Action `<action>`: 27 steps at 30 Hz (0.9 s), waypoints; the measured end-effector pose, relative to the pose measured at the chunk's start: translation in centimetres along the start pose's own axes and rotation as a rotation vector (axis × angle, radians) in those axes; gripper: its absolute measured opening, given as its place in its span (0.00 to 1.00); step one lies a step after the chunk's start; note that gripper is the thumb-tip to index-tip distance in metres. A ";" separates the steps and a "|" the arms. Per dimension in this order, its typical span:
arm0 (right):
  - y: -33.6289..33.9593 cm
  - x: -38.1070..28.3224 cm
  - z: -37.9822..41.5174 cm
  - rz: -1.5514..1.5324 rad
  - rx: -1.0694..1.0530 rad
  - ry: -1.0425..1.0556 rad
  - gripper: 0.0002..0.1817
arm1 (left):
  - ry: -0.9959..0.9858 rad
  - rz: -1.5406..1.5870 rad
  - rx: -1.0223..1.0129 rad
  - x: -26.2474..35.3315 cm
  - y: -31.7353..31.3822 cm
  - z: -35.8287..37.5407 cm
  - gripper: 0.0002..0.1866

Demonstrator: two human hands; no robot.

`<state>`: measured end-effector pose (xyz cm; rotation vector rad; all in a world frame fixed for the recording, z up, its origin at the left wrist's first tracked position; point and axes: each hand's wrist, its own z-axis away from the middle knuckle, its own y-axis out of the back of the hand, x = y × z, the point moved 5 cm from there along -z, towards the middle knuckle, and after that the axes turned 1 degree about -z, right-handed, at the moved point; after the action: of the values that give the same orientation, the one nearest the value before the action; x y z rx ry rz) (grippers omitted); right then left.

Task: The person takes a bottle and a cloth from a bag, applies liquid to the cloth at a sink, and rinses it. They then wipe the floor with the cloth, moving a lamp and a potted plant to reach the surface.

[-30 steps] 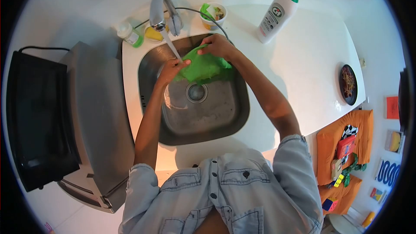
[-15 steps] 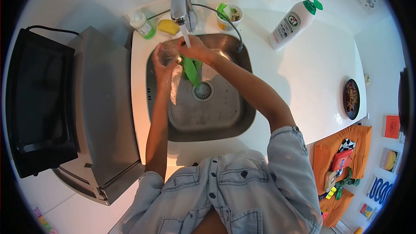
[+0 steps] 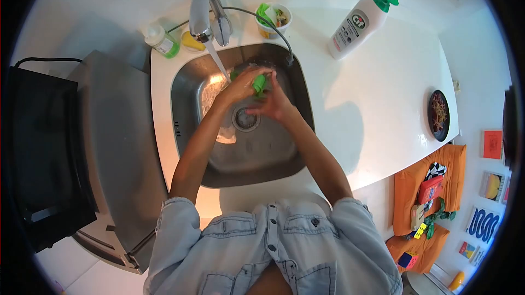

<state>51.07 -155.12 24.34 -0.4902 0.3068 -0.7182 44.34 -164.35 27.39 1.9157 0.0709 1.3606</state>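
My left hand (image 3: 239, 86) is closed around a bright green cloth-like piece (image 3: 259, 84), bunched up over the sink (image 3: 257, 158). Pressed against its right side is my right hand (image 3: 278, 102), thumb up at the green piece and fingers curled below it. Part of the green piece is hidden by my fingers, so its exact kind is hard to make out. Water runs from the chrome faucet (image 3: 202, 13) just left of my left hand and splashes on the sink's left side. The drain (image 3: 246, 120) lies beneath my hands.
Behind the sink stand a soap bottle (image 3: 162, 42), a yellow sponge (image 3: 191, 42) and a tub of scraps (image 3: 275, 21). A white cleaner bottle (image 3: 358, 27) is on the counter (image 3: 377, 87), with a dark bowl of food (image 3: 439, 115) at far right. A microwave-like black appliance (image 3: 46, 153) is left.
Both hands have left the water stream and moved right and down. The green piece, which hung down long, is now bunched between them. The view has shifted slightly.
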 end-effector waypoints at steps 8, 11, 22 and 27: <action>-5.6 0.2 -11.0 -0.196 -0.518 0.217 0.18 | 0.275 0.412 0.799 -0.9 1.0 8.5 0.16; -6.4 1.9 -12.2 -0.144 -0.644 0.232 0.14 | 0.479 0.622 1.089 -4.0 0.3 11.5 0.06; -6.7 3.1 -10.0 -0.102 -0.332 0.208 0.07 | 0.020 -0.470 0.621 5.9 10.1 5.6 0.20; -6.4 3.2 -13.4 -0.262 -0.298 -0.041 0.10 | -0.077 -0.879 0.317 3.3 11.1 1.3 0.27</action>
<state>44.03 -165.78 16.06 -0.8379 0.3164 -0.9214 42.71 -171.37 36.53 1.8190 1.0128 0.6930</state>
